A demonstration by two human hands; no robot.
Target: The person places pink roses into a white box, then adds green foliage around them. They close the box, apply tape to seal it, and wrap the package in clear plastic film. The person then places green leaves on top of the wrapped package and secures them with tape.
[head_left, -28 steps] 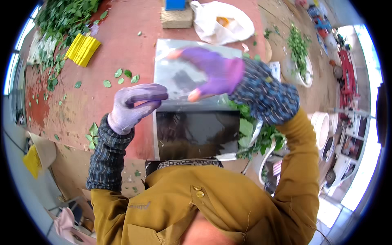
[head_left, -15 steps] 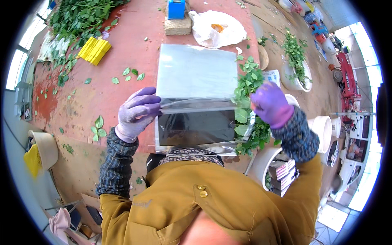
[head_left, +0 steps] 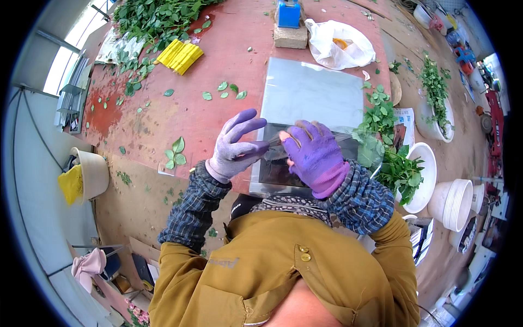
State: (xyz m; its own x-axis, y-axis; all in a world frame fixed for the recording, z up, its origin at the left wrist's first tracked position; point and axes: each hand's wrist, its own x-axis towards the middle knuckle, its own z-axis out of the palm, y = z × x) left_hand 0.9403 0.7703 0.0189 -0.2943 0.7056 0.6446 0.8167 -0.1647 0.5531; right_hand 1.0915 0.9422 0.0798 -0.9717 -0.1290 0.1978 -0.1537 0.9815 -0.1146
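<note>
A stack of clear plastic sheets [head_left: 313, 92] lies on the reddish table [head_left: 218, 49] in front of me. Both hands wear purple gloves and meet over the sheets' near edge. My left hand [head_left: 235, 146] pinches a corner of the top clear sheet between thumb and forefinger. My right hand [head_left: 313, 152] grips the same sheet right beside it, fingers curled over the edge. The sheet's near part looks dark where it hangs over the table edge.
Loose green leaves [head_left: 175, 152] dot the table. A yellow bundle [head_left: 180, 54] and leafy cuttings [head_left: 158, 16] lie far left. A white plastic bag [head_left: 338, 46] and a block with a blue item [head_left: 290, 24] sit at the back. Leafy stems [head_left: 387, 147] and white buckets [head_left: 455, 204] stand right.
My right hand swung from the sheet's right side back in to the middle, beside my left hand. The sheet that was stretched between both hands has come down toward the stack.
</note>
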